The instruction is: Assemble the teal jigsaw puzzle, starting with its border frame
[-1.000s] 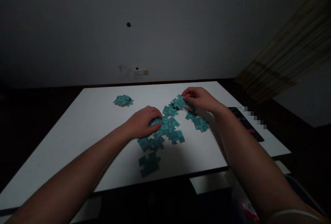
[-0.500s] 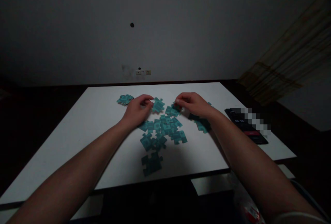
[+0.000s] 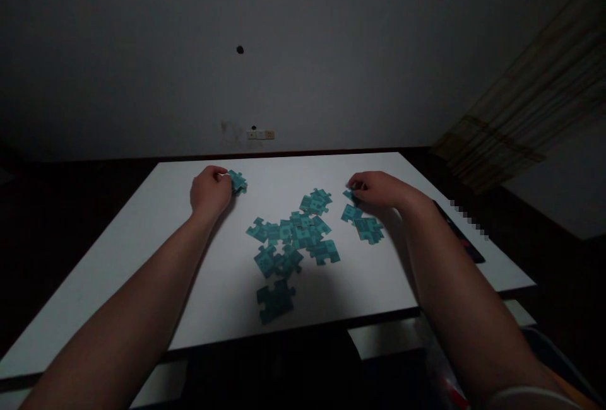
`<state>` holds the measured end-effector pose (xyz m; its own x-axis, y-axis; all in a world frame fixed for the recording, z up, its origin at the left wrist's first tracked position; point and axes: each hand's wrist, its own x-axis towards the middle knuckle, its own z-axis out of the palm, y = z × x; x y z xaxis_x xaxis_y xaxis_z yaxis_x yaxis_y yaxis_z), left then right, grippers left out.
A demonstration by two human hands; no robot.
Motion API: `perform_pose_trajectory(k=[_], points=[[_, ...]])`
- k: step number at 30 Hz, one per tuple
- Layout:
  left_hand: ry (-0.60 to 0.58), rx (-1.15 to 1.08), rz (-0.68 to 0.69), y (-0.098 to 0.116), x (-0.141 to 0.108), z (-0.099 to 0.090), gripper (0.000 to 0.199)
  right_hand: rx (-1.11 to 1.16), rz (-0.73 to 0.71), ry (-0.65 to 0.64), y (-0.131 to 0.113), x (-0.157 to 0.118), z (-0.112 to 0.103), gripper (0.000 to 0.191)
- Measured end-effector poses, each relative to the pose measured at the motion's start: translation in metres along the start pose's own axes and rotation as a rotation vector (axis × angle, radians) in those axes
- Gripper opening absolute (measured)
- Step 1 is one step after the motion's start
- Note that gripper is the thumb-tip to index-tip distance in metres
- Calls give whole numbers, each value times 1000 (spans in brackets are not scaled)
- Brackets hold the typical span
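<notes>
Out on the far left, the left hand (image 3: pixel 211 190) is held with wrist bent and fingers curled, the left forearm (image 3: pixel 137 296) stretched forward over the white surface (image 3: pixel 213 296). A small teal pile (image 3: pixel 238 181) is met there by thumb and fingers; the left grip is seen narrow, but whether a piece is pinched or merely touched cannot be told. And over on the right, the right hand (image 3: pixel 379 189) is turned inward, its grip nearly closed at a teal piece (image 3: pixel 349 194); a firm hold cannot be made out.

Between the hands, a loose heap of puzzle pieces (image 3: pixel 303 233) is spread, some overlapped, with a single dark teal piece (image 3: pixel 275 301) set nearest the front edge. Just below the right hand, two more pieces (image 3: pixel 368 229) are seen. A dark flat device (image 3: pixel 457 233) is partly hidden by the right forearm (image 3: pixel 454 303). Beyond, a wall socket (image 3: pixel 260 135) is passed, and a curtain (image 3: pixel 502 132) is draped right.
</notes>
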<state>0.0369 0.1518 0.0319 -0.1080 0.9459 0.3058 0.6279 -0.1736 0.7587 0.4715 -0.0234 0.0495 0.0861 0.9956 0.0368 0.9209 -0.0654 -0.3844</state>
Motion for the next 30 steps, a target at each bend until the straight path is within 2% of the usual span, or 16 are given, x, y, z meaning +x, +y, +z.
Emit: perform_pose_trajectory(k=[7, 11, 14, 17, 19, 21, 26, 27, 28, 30], points=[[25, 2, 60, -16, 9, 5, 12, -59, 1, 53, 10, 3, -5, 21], [12, 5, 25, -23, 14, 8, 17, -14, 9, 91, 12, 1, 2, 24], [-2, -5, 15, -23, 14, 8, 17, 10, 11, 87, 5, 1, 10, 27], [21, 5, 50, -19, 11, 6, 14, 72, 8, 36, -8, 2, 13, 19], [28, 11, 57, -16, 9, 5, 12, 144, -5, 49, -17, 4, 9, 13], [21, 18, 50, -12, 8, 4, 12, 199, -27, 143, -21, 7, 2, 12], [24, 85, 6, -5, 5, 5, 17, 328, 55, 678, -11, 15, -15, 35], [25, 96, -2, -5, 5, 5, 18, 350, 74, 739, -8, 15, -15, 39], [24, 103, -9, -4, 5, 6, 19, 358, 78, 746, -6, 16, -14, 40], [12, 104, -18, -4, 5, 6, 19, 340, 47, 605, -4, 15, -10, 38]])
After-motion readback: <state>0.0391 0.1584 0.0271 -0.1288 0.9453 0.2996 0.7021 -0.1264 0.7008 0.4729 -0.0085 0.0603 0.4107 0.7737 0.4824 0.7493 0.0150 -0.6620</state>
